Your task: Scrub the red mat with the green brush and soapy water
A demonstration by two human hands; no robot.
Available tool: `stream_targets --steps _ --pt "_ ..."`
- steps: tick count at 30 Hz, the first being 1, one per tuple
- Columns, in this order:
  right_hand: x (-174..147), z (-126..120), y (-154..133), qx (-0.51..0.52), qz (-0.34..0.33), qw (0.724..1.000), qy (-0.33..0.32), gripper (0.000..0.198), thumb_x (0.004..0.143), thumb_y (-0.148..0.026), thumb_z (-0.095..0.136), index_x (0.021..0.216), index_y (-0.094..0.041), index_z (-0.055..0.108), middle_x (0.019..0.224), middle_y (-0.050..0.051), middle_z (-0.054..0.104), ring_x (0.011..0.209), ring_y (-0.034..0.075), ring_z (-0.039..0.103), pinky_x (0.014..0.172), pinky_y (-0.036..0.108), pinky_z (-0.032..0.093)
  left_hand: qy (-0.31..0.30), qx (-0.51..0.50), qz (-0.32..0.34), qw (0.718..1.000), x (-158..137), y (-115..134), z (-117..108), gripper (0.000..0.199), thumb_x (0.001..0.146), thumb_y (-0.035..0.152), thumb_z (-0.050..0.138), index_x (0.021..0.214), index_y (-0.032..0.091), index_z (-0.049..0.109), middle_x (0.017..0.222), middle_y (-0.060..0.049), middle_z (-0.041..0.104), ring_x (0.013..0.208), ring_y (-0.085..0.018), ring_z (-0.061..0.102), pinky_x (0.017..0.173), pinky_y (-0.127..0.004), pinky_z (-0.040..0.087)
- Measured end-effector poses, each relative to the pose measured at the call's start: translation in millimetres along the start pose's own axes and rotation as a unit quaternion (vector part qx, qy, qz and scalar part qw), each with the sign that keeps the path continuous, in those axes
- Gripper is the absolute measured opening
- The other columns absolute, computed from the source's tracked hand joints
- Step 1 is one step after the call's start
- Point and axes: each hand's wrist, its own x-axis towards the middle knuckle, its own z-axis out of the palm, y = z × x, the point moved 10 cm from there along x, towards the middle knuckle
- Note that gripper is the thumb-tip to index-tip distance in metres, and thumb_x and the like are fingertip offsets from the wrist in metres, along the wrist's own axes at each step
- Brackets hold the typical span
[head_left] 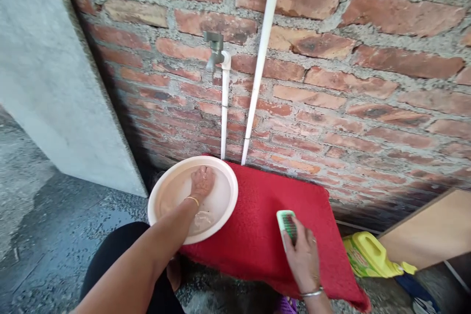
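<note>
A pale pink plastic basin [156, 206] with cloudy water stands at the left end of a red cloth [253, 235]. My left hand [202, 181], a yellow bangle at its wrist, is down in the basin near the far side. Its fingers are curled with their tips hidden, so I cannot make out whether it holds anything. In my right hand [303, 254] is a scrubbing brush [287, 223] with a pale green and white body and darker green bristles. The brush is over the right part of the red cloth, with its bristles partly facing me.
Behind the cloth rises a brick wall [316, 71] with a tap [215, 51] and white pipes [262, 59]. A grey slab [73, 83] stands at left. To the right lie a yellow jug [371, 255] and a tan board [423, 230]. The floor [66, 235] is wet.
</note>
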Motion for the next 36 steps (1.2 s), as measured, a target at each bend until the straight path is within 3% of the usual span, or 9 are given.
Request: stream_targets --steps 4,8,11,17,25,27,29,36 --pt "2.1 51.7 -107.4 0.022 -0.063 0.993 -0.099 0.042 0.096 -0.038 0.045 0.135 -0.025 0.056 0.113 0.010 0.064 0.101 0.025 0.058 0.090 0.038 0.046 -0.001 -0.003 -0.002 1.000 0.4 -1.0 2.0 0.030 0.096 0.024 0.037 0.102 0.015 0.065 0.105 -0.016 0.065 0.101 -0.030 0.061 0.084 -0.042 0.040" --pt "-6.2 81.0 -160.8 -0.012 -0.096 0.980 -0.174 0.048 0.091 -0.026 0.052 0.139 -0.029 0.054 0.114 0.009 0.062 0.103 0.026 0.057 0.092 0.039 0.044 0.007 -0.014 -0.006 1.000 1.1 -2.3 2.7 0.028 0.096 0.025 0.039 0.101 0.016 0.065 0.105 -0.015 0.065 0.100 -0.030 0.060 0.084 -0.041 0.040" --pt "-3.8 84.9 -155.4 -0.042 -0.099 0.977 -0.186 0.049 0.092 -0.026 0.052 0.141 -0.029 0.053 0.113 0.010 0.061 0.102 0.026 0.057 0.091 0.039 0.044 0.004 -0.019 -0.008 1.000 0.8 -1.7 2.6 0.028 0.096 0.025 0.039 0.100 0.016 0.065 0.106 -0.015 0.065 0.100 -0.030 0.060 0.084 -0.042 0.040" --pt "20.3 70.7 -101.6 -0.070 -0.017 0.988 -0.140 0.046 0.097 -0.035 0.045 0.140 -0.022 0.054 0.108 0.013 0.061 0.098 0.027 0.057 0.089 0.039 0.043 0.009 -0.015 -0.007 1.000 0.3 0.0 0.4 0.029 0.095 0.021 0.038 0.101 0.014 0.065 0.105 -0.017 0.064 0.099 -0.030 0.060 0.084 -0.042 0.039" --pt "14.0 88.6 -155.7 -0.042 -0.061 0.983 -0.169 0.048 0.094 -0.030 0.049 0.142 -0.028 0.051 0.111 0.010 0.061 0.098 0.025 0.058 0.087 0.037 0.044 0.001 -0.010 -0.005 1.000 1.2 -2.9 1.5 0.028 0.094 0.023 0.040 0.102 0.015 0.065 0.105 -0.016 0.064 0.100 -0.030 0.060 0.084 -0.041 0.040" --pt "16.3 87.9 -148.3 -0.065 -0.061 0.982 -0.167 0.049 0.093 -0.029 0.050 0.142 -0.029 0.051 0.112 0.010 0.061 0.099 0.026 0.058 0.088 0.037 0.043 -0.002 -0.007 -0.003 1.000 1.5 -3.2 2.6 0.029 0.094 0.024 0.039 0.102 0.015 0.065 0.105 -0.016 0.064 0.100 -0.030 0.060 0.084 -0.042 0.040" --pt "22.1 81.2 -122.1 -0.096 -0.041 0.983 -0.154 0.047 0.094 -0.031 0.049 0.141 -0.028 0.053 0.112 0.011 0.061 0.099 0.026 0.058 0.089 0.037 0.043 0.000 -0.008 0.001 1.000 1.7 -3.1 3.4 0.030 0.095 0.024 0.038 0.102 0.015 0.065 0.105 -0.016 0.064 0.101 -0.031 0.060 0.085 -0.043 0.040" --pt "41.0 19.6 35.4 -0.207 0.075 0.974 -0.057 0.050 0.095 -0.043 0.043 0.136 -0.019 0.058 0.100 0.015 0.064 0.088 0.026 0.061 0.082 0.038 0.046 0.012 -0.016 0.006 1.000 1.6 -3.5 9.8 0.030 0.094 0.025 0.037 0.100 0.015 0.065 0.104 -0.017 0.063 0.098 -0.030 0.060 0.083 -0.043 0.040"
